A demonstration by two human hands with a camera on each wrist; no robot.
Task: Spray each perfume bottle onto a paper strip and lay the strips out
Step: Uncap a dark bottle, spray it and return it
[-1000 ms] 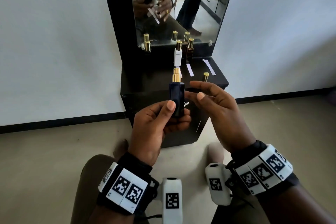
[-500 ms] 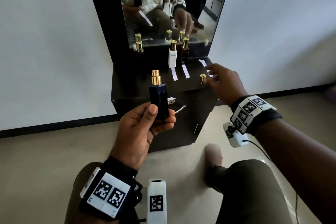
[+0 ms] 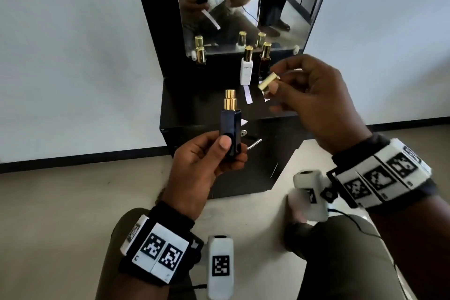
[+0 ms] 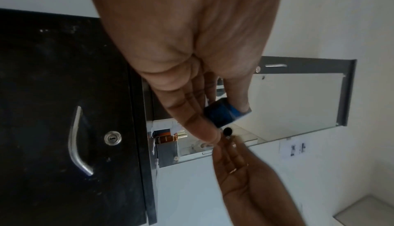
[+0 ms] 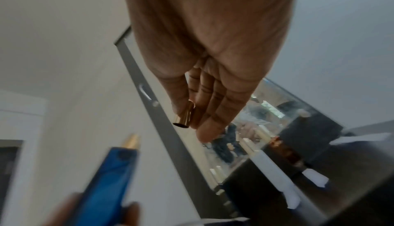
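Observation:
My left hand (image 3: 209, 153) grips a dark blue perfume bottle (image 3: 230, 131) upright in front of the cabinet, its gold sprayer (image 3: 230, 100) uncovered. The same bottle (image 4: 224, 113) shows between the fingers in the left wrist view. Up and to the right, my right hand (image 3: 304, 97) pinches the gold cap (image 3: 267, 81), tilted, between thumb and fingers; the right wrist view shows the cap (image 5: 185, 117) at the fingertips above the blue bottle (image 5: 106, 184). A white bottle (image 3: 246, 68) and a brown bottle (image 3: 264, 61) stand on the cabinet top, with white paper strips (image 3: 248, 95) lying in front of them.
The black cabinet (image 3: 194, 114) has a mirror (image 3: 243, 7) at its back and a door with a metal handle (image 4: 77, 142) and lock. Another gold-capped bottle (image 3: 200, 55) stands at the back left. My knees are below, on a beige floor.
My right hand reached to the cabinet top, picked up the gold cap and has come back toward the blue bottle. The left hand kept the bottle upright.

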